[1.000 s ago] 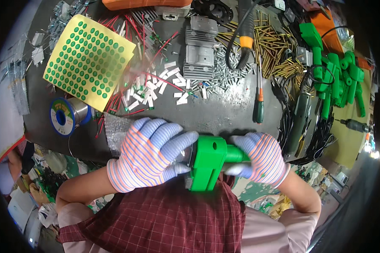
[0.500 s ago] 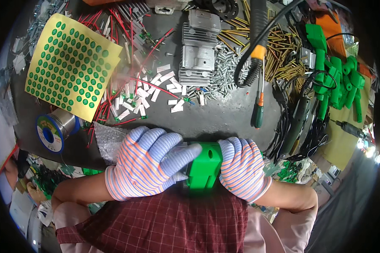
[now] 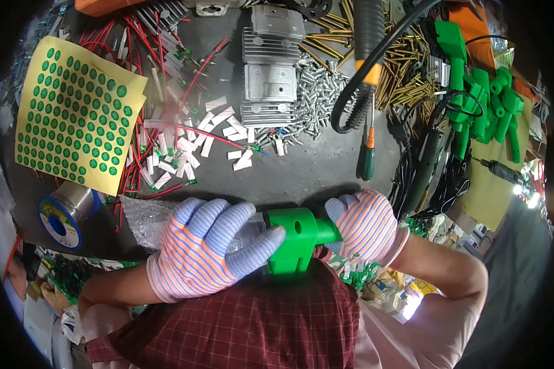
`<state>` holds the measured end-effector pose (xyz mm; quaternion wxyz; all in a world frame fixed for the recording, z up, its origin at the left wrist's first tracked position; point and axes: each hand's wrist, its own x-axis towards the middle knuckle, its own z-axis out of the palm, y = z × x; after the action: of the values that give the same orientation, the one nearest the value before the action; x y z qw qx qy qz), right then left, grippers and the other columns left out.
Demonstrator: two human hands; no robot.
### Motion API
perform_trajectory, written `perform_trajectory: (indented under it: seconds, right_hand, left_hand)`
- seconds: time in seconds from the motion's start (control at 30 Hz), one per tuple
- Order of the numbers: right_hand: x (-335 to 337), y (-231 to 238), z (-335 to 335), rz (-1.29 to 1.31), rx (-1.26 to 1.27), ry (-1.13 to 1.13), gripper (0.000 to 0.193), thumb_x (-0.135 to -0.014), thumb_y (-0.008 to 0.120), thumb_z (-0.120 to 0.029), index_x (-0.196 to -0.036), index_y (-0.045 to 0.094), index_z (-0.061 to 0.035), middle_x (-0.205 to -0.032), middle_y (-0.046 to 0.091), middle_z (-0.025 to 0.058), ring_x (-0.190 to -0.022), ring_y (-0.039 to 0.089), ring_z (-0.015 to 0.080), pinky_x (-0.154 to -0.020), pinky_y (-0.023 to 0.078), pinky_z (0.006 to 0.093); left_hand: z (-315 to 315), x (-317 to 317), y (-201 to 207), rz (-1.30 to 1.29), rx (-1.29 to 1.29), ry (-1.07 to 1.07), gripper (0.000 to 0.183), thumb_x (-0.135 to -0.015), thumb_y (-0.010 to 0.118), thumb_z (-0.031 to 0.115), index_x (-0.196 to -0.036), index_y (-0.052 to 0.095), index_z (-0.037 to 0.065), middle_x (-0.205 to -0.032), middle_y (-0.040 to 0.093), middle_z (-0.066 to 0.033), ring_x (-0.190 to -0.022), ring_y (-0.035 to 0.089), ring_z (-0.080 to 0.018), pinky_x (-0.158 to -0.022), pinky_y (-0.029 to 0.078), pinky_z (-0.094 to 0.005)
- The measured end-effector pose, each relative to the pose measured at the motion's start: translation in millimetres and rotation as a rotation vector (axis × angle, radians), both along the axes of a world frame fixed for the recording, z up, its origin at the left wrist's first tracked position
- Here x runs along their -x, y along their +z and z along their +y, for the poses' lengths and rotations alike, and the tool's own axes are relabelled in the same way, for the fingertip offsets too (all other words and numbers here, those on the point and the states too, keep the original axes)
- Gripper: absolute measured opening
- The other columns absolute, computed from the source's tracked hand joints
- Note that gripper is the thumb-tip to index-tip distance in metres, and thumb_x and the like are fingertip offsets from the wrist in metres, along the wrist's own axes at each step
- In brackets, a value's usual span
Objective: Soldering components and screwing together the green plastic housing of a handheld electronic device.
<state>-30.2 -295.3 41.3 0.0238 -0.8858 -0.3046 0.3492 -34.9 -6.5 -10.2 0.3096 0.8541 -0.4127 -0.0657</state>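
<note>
A green plastic tool housing (image 3: 294, 240) lies across the near edge of the table, over the dark red checked apron (image 3: 240, 326). My left hand (image 3: 206, 249), in a striped knit glove, is closed round its left end, with the thumb laid against the green body. Some clear plastic (image 3: 247, 237) shows between the thumb and fingers of that hand. On the other side, my gloved right hand (image 3: 366, 224) grips the housing's narrow green handle (image 3: 329, 232). The left hand's palm side is hidden. Beside the left fingers lies a piece of bubble wrap (image 3: 144, 221).
Solder spool (image 3: 60, 222) and yellow sheet of green stickers (image 3: 74, 117) sit left. Behind are red wires (image 3: 197, 77), white pieces (image 3: 184, 154), metal heat sinks (image 3: 269, 83), screws (image 3: 320, 98) and a screwdriver (image 3: 367, 157). Green housings (image 3: 486, 111) and black cables (image 3: 452, 184) lie right.
My right hand has moved slightly right along the housing, so the green handle now shows between hand and body. The view has shifted, with the table's things appearing further left.
</note>
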Motion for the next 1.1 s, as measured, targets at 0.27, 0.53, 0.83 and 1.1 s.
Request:
perform_trajectory:
  seconds: [0.27,0.53,0.83,1.1]
  right_hand:
    - [2,-3,2,0.02,0.069,-0.02,0.017,-0.076,0.06,-0.017,-0.088,0.057,-0.0046,-0.067,0.065,0.013,-0.062,0.067,0.0321,-0.058,0.052,0.0456]
    - [8,-16,-8,-0.171,-0.336,-0.059,0.022,-0.067,0.07,-0.025,-0.083,0.068,-0.0093,-0.076,0.068,0.0136,-0.072,0.068,0.036,-0.064,0.055,0.046]
    - [26,-7,-38,-0.27,0.025,-0.064,0.058,-0.078,0.072,-0.058,-0.096,0.059,-0.0039,-0.083,0.069,0.0159,-0.081,0.07,0.0344,-0.072,0.055,0.0449]
    - [20,34,-61,-0.42,-0.5,-0.282,0.044,-0.081,0.072,-0.044,-0.104,0.066,-0.0063,-0.095,0.069,0.018,-0.09,0.066,0.0371,-0.08,0.053,0.0425]
  left_hand:
    - [-6,-5,4,0.04,0.064,-0.014,0.057,-0.073,0.074,0.046,-0.123,0.063,0.021,-0.122,0.057,-0.0107,-0.106,0.053,-0.0314,-0.09,0.042,-0.0473]
    - [-102,2,39,-0.017,0.239,0.012,0.081,-0.078,0.066,0.063,-0.136,0.052,0.007,-0.13,0.056,-0.0202,-0.119,0.052,-0.0406,-0.103,0.042,-0.0509]
    - [-120,11,35,-0.073,-0.194,-0.019,0.061,-0.075,0.073,0.041,-0.124,0.061,0.007,-0.109,0.061,-0.0141,-0.094,0.059,-0.0326,-0.087,0.045,-0.0443]
    - [-125,14,34,-0.145,-0.254,0.008,0.047,-0.075,0.074,0.034,-0.113,0.069,0.007,-0.093,0.063,-0.01,-0.088,0.06,-0.0303,-0.078,0.047,-0.0422]
